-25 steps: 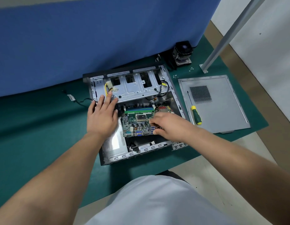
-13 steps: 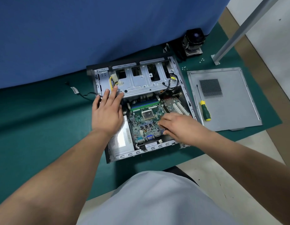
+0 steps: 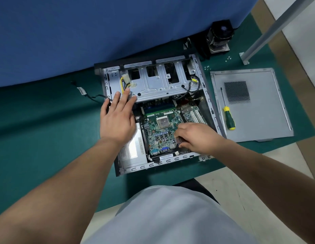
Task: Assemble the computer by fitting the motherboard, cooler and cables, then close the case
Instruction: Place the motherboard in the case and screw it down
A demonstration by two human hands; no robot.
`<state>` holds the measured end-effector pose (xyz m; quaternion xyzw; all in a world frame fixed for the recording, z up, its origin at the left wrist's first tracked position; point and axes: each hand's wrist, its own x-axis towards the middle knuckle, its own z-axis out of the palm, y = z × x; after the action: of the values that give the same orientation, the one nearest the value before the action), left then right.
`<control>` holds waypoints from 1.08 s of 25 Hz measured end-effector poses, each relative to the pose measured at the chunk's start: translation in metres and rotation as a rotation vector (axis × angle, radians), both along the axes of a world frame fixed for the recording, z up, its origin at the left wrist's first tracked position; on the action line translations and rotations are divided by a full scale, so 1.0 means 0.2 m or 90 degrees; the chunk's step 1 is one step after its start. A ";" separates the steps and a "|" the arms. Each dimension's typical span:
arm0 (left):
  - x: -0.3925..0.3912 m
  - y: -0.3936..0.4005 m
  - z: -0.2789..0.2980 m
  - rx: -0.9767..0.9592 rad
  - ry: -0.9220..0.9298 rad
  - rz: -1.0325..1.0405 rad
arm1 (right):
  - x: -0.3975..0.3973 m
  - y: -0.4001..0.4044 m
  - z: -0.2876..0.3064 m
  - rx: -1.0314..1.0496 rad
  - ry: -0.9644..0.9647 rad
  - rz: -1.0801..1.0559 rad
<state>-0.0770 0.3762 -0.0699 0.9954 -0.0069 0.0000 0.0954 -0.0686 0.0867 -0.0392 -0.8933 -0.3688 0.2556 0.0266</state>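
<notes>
The open computer case (image 3: pixel 208 95) lies flat on the green mat. A green motherboard (image 3: pixel 158 132) sits inside it, with its bare CPU socket (image 3: pixel 163 122) showing. My left hand (image 3: pixel 118 118) rests flat, fingers straight, on the left edge of the silver drive cage (image 3: pixel 160 85), near the yellow power cables (image 3: pixel 124 84). My right hand (image 3: pixel 195 138) lies on the board's near right part with its fingers curled down onto the rear ports. The black cooler (image 3: pixel 219 37) stands on the mat behind the case. The grey side panel (image 3: pixel 258 120) lies to the right.
A green and yellow screwdriver (image 3: pixel 228 118) lies on the side panel. Small screws (image 3: pixel 207 67) are scattered on the mat behind the panel. A loose black cable (image 3: pixel 89 95) trails left of the case. A blue partition (image 3: pixel 82 32) stands behind. A metal post (image 3: pixel 269 30) rises at right.
My right hand has slid the motherboard toward the case's near right, and more of the board now shows. My left hand has stayed on the drive cage. The camera has shifted.
</notes>
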 end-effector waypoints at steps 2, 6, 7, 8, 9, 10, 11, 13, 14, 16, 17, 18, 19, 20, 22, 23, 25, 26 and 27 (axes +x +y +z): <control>0.00 0.00 -0.01 0.004 -0.003 0.001 | 0.04 0.02 -0.03 -0.027 0.022 0.019; 0.01 0.00 -0.01 0.007 -0.004 0.001 | 0.11 0.06 -0.13 -0.078 0.041 0.090; 0.01 0.00 -0.01 0.009 -0.004 0.001 | 0.12 0.07 -0.16 -0.085 0.039 0.113; 0.01 0.00 -0.02 0.011 -0.007 0.002 | 0.12 0.08 -0.18 -0.087 0.035 0.132; 0.01 0.00 -0.02 0.014 -0.009 0.002 | 0.13 0.07 -0.20 -0.084 0.029 0.143; 0.01 0.00 -0.02 0.015 -0.012 0.001 | 0.14 0.06 -0.21 -0.077 0.022 0.145; 0.01 0.00 -0.03 0.017 -0.014 0.002 | 0.16 0.05 -0.22 -0.069 0.014 0.142; 0.01 0.00 -0.03 0.019 -0.020 0.003 | 0.18 0.04 -0.23 -0.053 0.002 0.139; 0.01 0.00 -0.03 0.020 -0.022 0.003 | 0.18 0.04 -0.24 -0.047 0.000 0.142; 0.01 0.00 -0.03 0.023 -0.023 0.003 | 0.18 0.06 -0.27 -0.046 0.000 0.153; 0.01 0.00 -0.03 0.025 -0.024 0.003 | 0.18 0.07 -0.28 -0.047 -0.002 0.158; 0.01 0.00 -0.03 0.026 -0.025 0.003 | 0.17 0.08 -0.29 -0.046 -0.006 0.161; 0.02 0.00 -0.04 0.025 -0.025 0.004 | 0.17 0.08 -0.30 -0.045 -0.007 0.163; 0.02 0.00 -0.04 0.025 -0.024 0.004 | 0.16 0.08 -0.31 -0.045 -0.005 0.168; 0.01 0.00 -0.04 0.028 -0.026 0.006 | 0.15 0.07 -0.32 -0.055 0.004 0.196; 0.02 0.00 -0.04 0.031 -0.028 0.007 | 0.14 0.07 -0.32 -0.062 0.011 0.216; 0.02 0.00 -0.04 0.031 -0.032 0.006 | 0.13 0.08 -0.32 -0.074 0.044 0.252; 0.02 0.00 -0.04 0.031 -0.033 0.005 | 0.12 0.08 -0.31 -0.082 0.064 0.271; 0.02 0.01 -0.05 0.032 -0.034 0.004 | 0.12 0.08 -0.31 -0.094 0.079 0.289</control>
<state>-0.0737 0.3774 -0.0789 0.9972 -0.0064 0.0269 0.0701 -0.0447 0.1033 -0.1007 -0.7696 -0.5379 0.3360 -0.0743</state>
